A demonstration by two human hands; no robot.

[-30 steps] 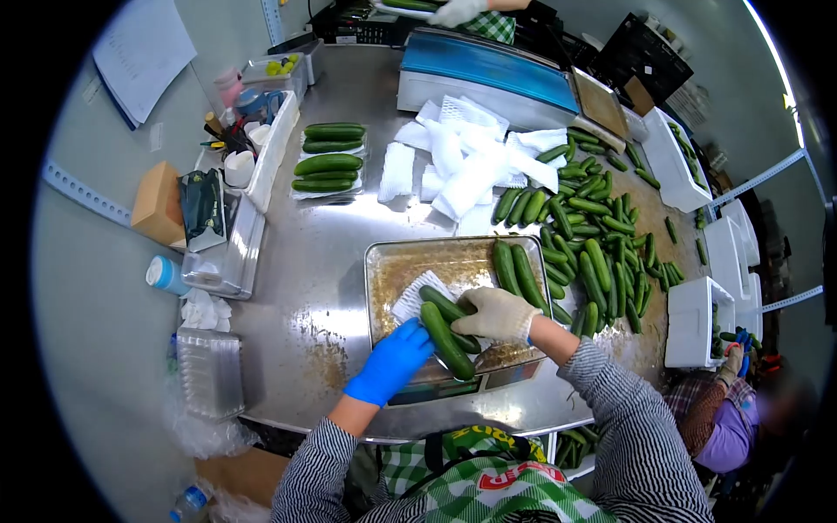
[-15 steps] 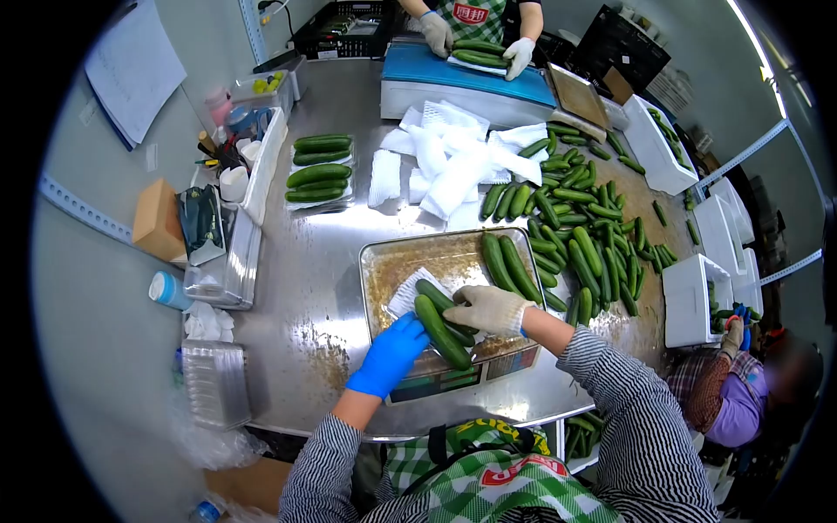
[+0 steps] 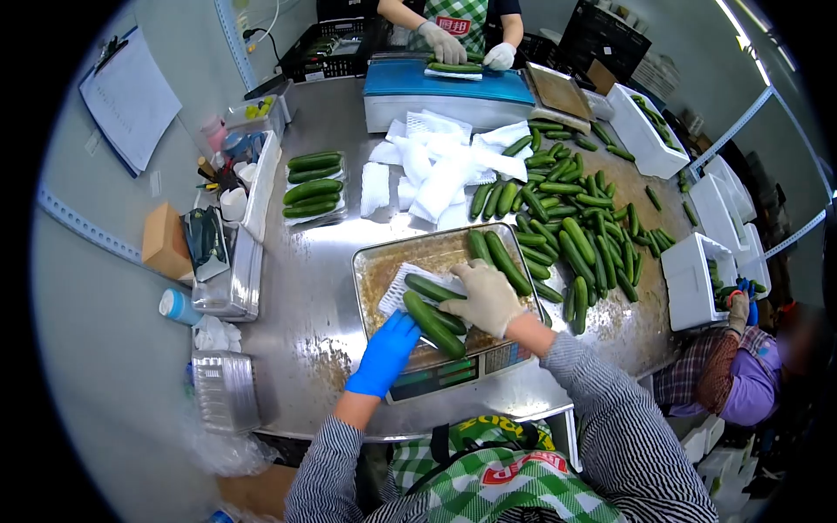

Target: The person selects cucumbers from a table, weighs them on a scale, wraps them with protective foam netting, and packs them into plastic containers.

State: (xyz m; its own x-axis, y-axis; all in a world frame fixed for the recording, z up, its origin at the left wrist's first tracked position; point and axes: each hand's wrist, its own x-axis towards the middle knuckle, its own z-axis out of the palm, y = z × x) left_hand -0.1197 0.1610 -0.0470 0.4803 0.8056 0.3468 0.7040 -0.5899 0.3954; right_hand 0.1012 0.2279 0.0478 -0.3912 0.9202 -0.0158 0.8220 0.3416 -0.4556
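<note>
On the broad stainless-steel table [image 3: 296, 288], a heap of glossy green cucumbers [image 3: 575, 253] is spread right of the tray, apparently within easy reach. The rectangular, stained metal tray [image 3: 375, 272] is seemingly seated over a scale [image 3: 453, 375], so its load would bear there. White foam-net sleeves [image 3: 445, 174] are piled beyond the tray. Right hand [image 3: 488, 301], cream-gloved: thumb and fingers held wide, thumb apparently resting on a rear cucumber [image 3: 432, 288]. Left hand [image 3: 384, 353], blue-gloved: fingertips set against the front cucumber [image 3: 436, 325], at the tray's near side, likely as a steadying stop; whether it is gripped cannot be told. Crinkled white netting [image 3: 398, 292] is laid within the tray, probably as cushioning.
</note>
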